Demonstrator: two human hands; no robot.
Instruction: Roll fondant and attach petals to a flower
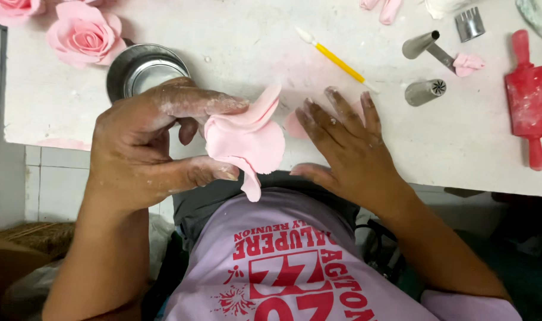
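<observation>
left hand (pixel 143 148) fingers pinching layered pink fondant flower (pixel 247 139) | right hand (pixel 348 151) lying flat, splayed, gripping nothing, over petal (pixel 295 126) on table (pixel 253 41) | flower looking soft, light, easily dented: holding by base

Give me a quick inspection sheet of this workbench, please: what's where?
Surface: white table, dusted with powder.
Job's things: pink petal cluster pinched in the left hand; flat pink petal on the table, partly under the right hand.
Clutter: finished pink roses, metal tin, yellow modelling tool, two piping nozzles, small metal cutter, pink scrap, red rolling pin.
Grip: left closed on the cluster; right open, flat, fingers spread.
Cables: nothing seen.
Surroundings: tiled floor at left; lilac printed shirt below.
</observation>
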